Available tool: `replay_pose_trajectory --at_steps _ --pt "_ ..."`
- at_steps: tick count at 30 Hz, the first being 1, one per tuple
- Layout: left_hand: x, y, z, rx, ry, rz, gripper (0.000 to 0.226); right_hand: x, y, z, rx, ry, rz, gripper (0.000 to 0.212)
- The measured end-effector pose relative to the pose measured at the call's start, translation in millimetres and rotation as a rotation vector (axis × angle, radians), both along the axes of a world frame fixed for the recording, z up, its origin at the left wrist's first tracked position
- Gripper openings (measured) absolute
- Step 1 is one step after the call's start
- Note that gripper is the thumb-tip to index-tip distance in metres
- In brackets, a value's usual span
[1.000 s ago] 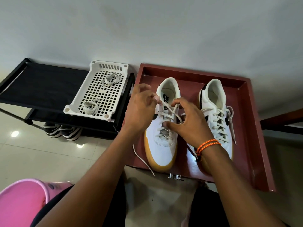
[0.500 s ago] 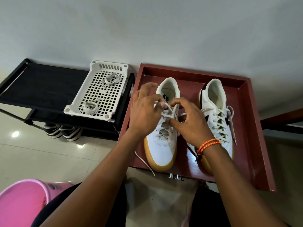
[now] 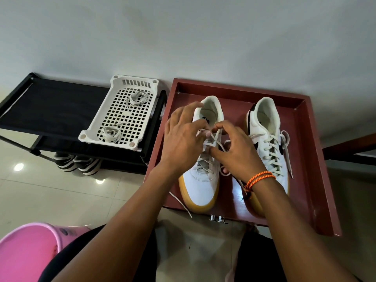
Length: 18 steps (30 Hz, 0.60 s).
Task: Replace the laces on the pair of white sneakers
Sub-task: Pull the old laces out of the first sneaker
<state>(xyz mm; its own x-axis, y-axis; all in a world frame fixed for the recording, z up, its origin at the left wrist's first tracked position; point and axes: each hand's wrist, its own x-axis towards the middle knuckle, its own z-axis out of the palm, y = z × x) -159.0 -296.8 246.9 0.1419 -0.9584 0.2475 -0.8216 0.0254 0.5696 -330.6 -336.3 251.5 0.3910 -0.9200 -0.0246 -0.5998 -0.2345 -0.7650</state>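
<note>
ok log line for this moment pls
stage: lacing left sneaker | left hand: pinches lace | right hand: pinches lace | right sneaker: laced, untied | basket: two lace bundles

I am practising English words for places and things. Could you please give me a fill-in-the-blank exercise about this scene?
1. Both sneakers stand in a dark red ____.
2. Two coiled laces lie in the white ____.
3. The orange bracelet is on the ____ wrist.
4. Both hands work on the ____ sneaker.

Missing words: tray; basket; right; left
</note>
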Motion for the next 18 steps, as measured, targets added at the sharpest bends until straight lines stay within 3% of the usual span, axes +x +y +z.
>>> replay_pose_trajectory --at_steps 4,6,13,18 --pt "15 -5 5 -0.046 0.186 0.209 0.005 0 -2 -1 0.041 -0.02 0.005 0.043" --pt "17 -4 6 -0.051 0.195 0.288 0.009 0 -2 -2 0.042 -0.016 0.001 0.042" --pt "-10 6 -1 0.072 -0.086 -0.014 0.013 -1 -2 -2 0.024 -0.008 0.002 0.043" --pt "-5 1 1 0.111 0.028 0.056 0.015 -1 -1 -2 0.025 -0.009 0.002 0.041"
